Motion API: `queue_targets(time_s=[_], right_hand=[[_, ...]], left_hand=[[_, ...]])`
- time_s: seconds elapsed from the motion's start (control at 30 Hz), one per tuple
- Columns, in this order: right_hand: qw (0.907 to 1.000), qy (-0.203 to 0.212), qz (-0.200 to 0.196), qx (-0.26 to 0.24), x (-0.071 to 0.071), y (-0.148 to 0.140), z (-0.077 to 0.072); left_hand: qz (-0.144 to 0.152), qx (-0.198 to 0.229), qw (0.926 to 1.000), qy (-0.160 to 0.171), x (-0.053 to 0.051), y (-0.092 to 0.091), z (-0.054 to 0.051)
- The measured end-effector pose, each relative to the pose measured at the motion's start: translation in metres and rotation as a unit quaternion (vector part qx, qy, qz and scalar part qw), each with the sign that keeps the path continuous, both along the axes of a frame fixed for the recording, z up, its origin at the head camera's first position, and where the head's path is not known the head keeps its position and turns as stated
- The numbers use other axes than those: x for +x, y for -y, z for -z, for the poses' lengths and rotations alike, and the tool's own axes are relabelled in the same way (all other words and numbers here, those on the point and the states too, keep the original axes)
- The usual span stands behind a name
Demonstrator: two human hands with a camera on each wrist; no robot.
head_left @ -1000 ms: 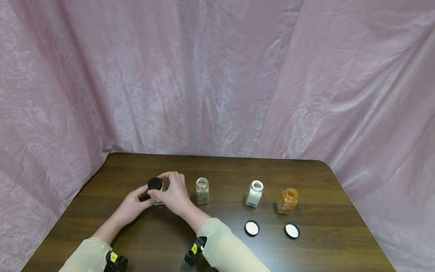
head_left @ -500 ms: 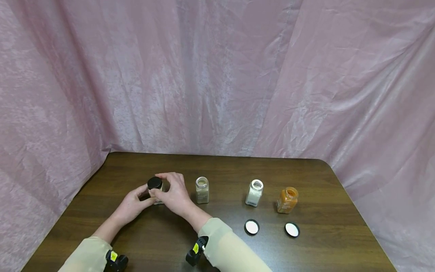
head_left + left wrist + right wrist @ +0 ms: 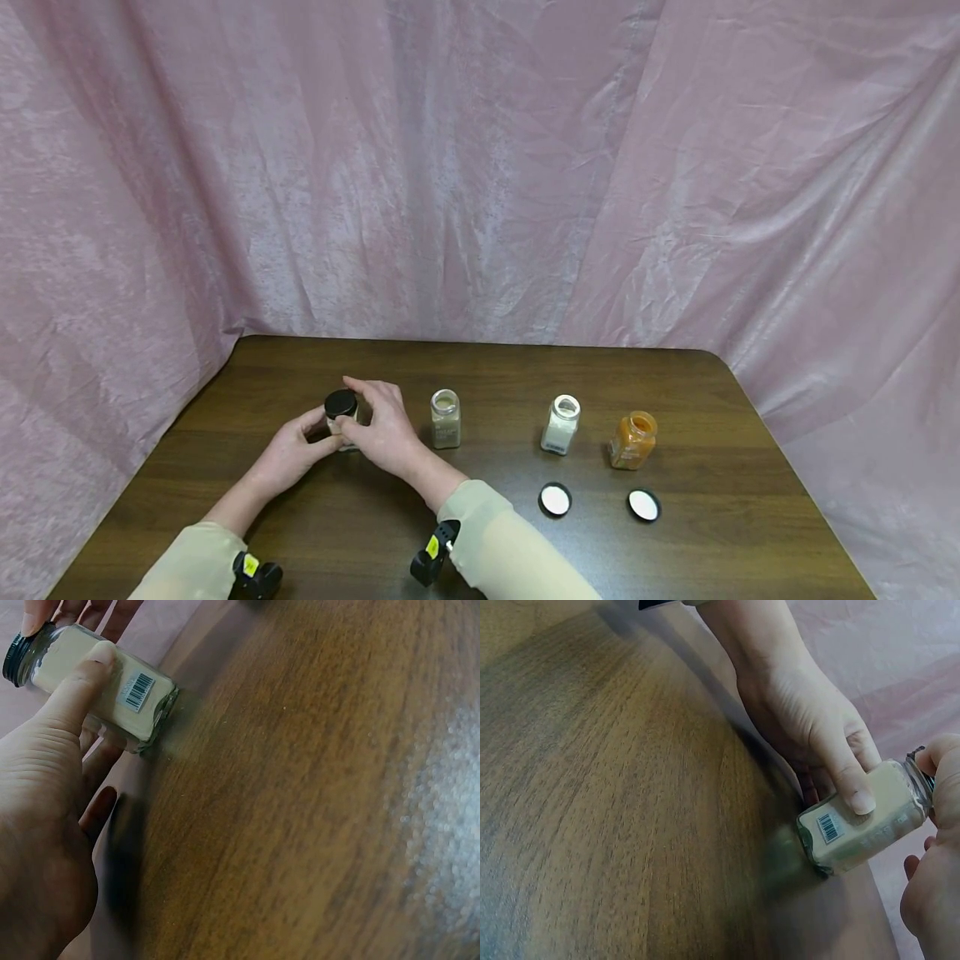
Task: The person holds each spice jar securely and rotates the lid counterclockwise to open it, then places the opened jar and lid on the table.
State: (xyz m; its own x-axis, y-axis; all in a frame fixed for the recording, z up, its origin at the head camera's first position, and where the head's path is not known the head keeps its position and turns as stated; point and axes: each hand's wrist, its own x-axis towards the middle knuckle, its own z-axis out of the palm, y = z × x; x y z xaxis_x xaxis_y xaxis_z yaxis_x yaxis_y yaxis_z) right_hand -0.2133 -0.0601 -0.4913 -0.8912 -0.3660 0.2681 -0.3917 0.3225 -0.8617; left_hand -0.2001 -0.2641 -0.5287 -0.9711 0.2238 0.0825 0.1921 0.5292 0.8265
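A square glass jar (image 3: 112, 686) of pale powder with a barcode label stands on the table at the left. My left hand (image 3: 288, 454) grips its body, thumb across the label side, as the right wrist view also shows. At the top, the black lid (image 3: 341, 403) sits on the jar's neck. My right hand (image 3: 386, 429) has its thumb against the lid's near edge and its index finger at the far edge. How firmly those fingers press is hard to see.
To the right stand three uncapped jars: one of greyish-green powder (image 3: 446, 421), one of white powder (image 3: 560, 427) and one of orange powder (image 3: 633, 442). Two black lids, a left one (image 3: 555, 500) and a right one (image 3: 643, 505), lie white side up in front. A pink curtain (image 3: 480, 167) hangs behind the table.
My right index finger has shifted left and farther back around the lid's rim. The left hand and the jar stay in place.
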Motion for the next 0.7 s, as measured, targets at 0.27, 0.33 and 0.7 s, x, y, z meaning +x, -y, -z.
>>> queue_targets(time_s=[0.27,0.33,0.7], right_hand=[[0.9998,0.009,0.012,-0.012,-0.0009,-0.0009,-0.0017],[0.9997,0.016,0.012,-0.013,-0.0006,-0.0013,-0.0018],[0.9983,0.008,0.048,0.033,-0.0001,0.0020,-0.0042]], left_hand=[[-0.006,-0.018,0.9998,-0.009,-0.0004,0.0000,0.0014],[-0.006,-0.017,0.9998,-0.009,-0.0003,0.0000,0.0014],[-0.005,-0.007,0.9999,-0.014,-0.0020,0.0006,0.0045]])
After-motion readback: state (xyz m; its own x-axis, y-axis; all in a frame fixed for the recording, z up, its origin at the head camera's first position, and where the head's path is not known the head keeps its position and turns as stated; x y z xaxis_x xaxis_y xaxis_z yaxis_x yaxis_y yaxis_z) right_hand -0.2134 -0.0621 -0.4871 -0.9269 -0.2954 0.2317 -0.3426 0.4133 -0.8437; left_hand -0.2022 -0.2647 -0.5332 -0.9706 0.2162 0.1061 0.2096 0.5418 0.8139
